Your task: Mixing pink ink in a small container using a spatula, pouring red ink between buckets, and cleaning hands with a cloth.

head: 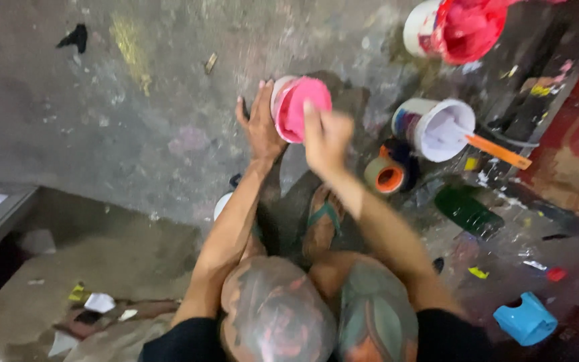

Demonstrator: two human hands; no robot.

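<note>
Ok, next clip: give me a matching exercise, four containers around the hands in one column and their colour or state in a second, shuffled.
Things:
1. tub between the left hand and right hand
2. bucket at top
3. bucket with orange stick
4. bottle on the floor

States:
A. dark green, lying on its side
B. pink paint inside, tilted toward the camera
C. white paint inside
D. red paint inside

Pairs: 1-B, 2-D, 3-C, 4-A

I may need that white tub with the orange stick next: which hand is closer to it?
Right. The right hand is over the pink tub, on the side facing the white tub; the left hand grips the pink tub's far side.
</note>
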